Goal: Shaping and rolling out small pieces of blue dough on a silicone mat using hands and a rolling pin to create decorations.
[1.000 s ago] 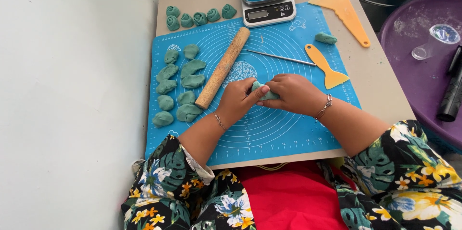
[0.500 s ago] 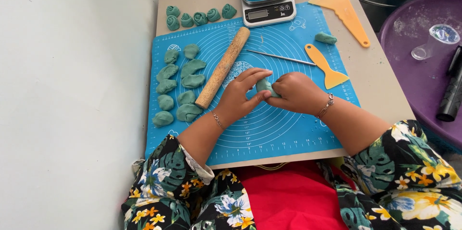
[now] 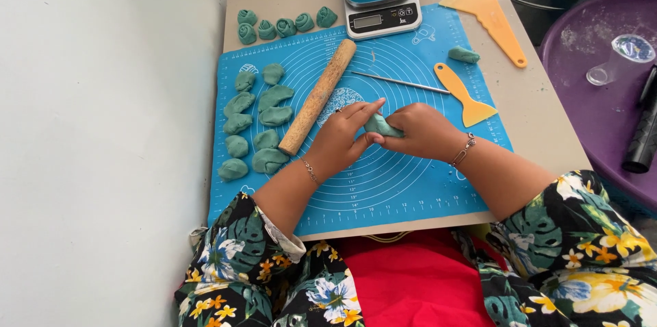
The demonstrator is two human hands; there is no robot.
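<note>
Dough piece (image 3: 380, 125), teal and small, sat pinched between both hands over the middle of the blue mat (image 3: 383, 190). The left hand (image 3: 342, 139) and the right hand (image 3: 421, 132) each gripped 1 end, equally near, its long axis running left to right.

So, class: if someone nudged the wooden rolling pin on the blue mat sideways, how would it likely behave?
The wooden rolling pin is a plain cylinder lying free on the flat blue mat, so it would probably roll. It looks stiff and solid, unlikely to bend. Rolling left, the green dough pieces beside it might stop it.
</note>
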